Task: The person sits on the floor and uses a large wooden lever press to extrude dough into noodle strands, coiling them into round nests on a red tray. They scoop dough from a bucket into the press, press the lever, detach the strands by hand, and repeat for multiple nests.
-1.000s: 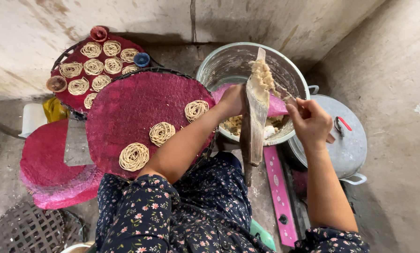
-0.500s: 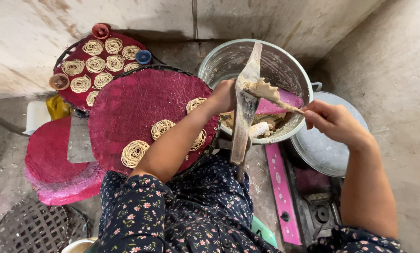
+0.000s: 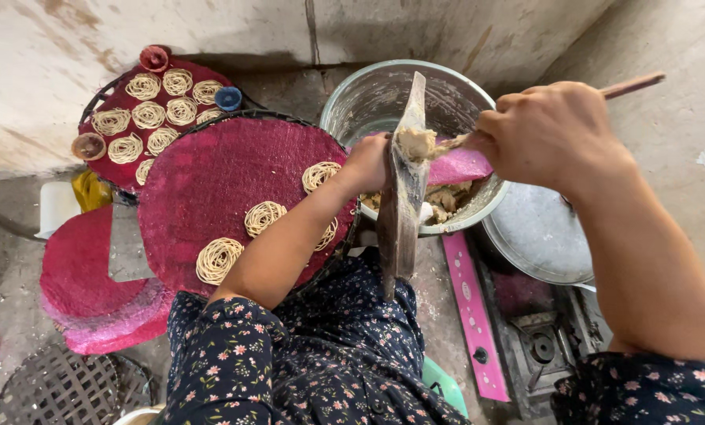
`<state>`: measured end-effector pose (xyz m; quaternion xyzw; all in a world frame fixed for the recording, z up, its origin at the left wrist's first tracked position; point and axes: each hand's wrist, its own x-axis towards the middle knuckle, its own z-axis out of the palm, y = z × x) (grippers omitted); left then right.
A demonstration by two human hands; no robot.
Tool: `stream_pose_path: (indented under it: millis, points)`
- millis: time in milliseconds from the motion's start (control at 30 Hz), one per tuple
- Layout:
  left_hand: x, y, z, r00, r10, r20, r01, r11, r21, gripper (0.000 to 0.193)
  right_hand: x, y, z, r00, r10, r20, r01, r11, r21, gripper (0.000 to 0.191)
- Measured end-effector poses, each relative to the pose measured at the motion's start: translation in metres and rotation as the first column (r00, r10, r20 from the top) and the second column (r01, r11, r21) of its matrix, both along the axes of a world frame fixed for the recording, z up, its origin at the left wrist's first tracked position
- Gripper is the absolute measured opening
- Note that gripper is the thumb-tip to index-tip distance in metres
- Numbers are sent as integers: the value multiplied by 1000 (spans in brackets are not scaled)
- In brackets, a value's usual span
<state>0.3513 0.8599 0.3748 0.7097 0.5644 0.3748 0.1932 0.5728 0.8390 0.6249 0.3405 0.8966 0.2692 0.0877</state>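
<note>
nearest the camera, the dark flowered sleeves [image 3: 234, 362] fill the bottom edge, and the person's lap hides the lower end of the long wooden press [image 3: 402, 197], so how it is propped cannot be told. beside it, a pink strip [image 3: 470, 307] and a small stove [image 3: 541, 346] lie on the floor, the stove partly cut off by the right forearm.

the left hand [image 3: 368, 161] is closed around the press from behind, its fingers out of sight. the press stands nearly upright, grey-brown and smeared, with a lump of pale dough [image 3: 415, 143] at its upper part. the right hand [image 3: 553, 134] is clenched on a thin wooden stick [image 3: 632, 83], whose far end touches the dough; the tip is hard to make out.

behind the press, a metal bucket [image 3: 368, 98] holds more dough, mostly hidden by a pink cloth [image 3: 459, 167]. a metal lid [image 3: 537, 232] lies just beside it.

to the left, a round red woven mat [image 3: 219, 177] carries four coils of noodle strands [image 3: 219, 260], one half hidden by the left forearm. further back, a second mat [image 3: 112, 153] holds many more coils, near the wall [image 3: 211, 31].
</note>
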Motion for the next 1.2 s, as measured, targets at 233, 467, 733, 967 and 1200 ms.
stream_pose_path:
  millis: [233, 467, 733, 967, 1200]
  points:
    - [-11, 1, -11, 997, 2, 75, 7, 992, -123, 31, -19, -15, -32, 868, 495, 44, -482, 817, 316, 10]
    - [-39, 6, -8, 982, 83, 170, 3, 893, -450, 23, 37, -4, -23, 774, 551, -312, -353, 785, 510, 20]
    - [-15, 11, 0, 994, 109, 30, -99, 967, -234, 22, 7, -11, -157, 52, -624, -780, -538, 640, -548, 17]
    - [-45, 5, -14, 988, 143, 55, -140, 989, -56, 36, 53, -18, -144, 226, -386, -895, -173, 888, -426, 25]
    - [-30, 15, -22, 976, 218, -9, -218, 974, -54, 27, 31, -32, -168, 422, 147, -895, -142, 985, 95, 24]
